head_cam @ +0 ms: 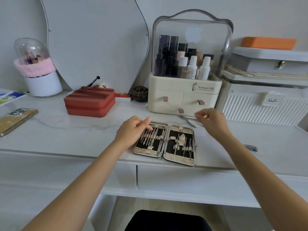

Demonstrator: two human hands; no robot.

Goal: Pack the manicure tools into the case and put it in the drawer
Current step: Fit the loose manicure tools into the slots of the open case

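**Non-task clutter on the vanity**

Far centre-right: cream cosmetic organiser (184,95) w/ clear dome lid, bottles inside, small drawers w/ pink tabs. Right of it: white ribbed box (266,107), grey latched box (266,63) stacked on top, orange block (268,42) above that. Centre-left: red zip case (90,102); a dark round pot (140,93) sits btwn it & the organiser. Far left: white brush holder (40,80) w/ pink band, clear dome. Near left edge: phone (16,120), face down. Curvy mirror (93,39) against the wall.

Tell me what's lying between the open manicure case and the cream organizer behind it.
In the head view, metal nippers lie on the tabletop between the manicure case and the cream organizer, just under the right hand.
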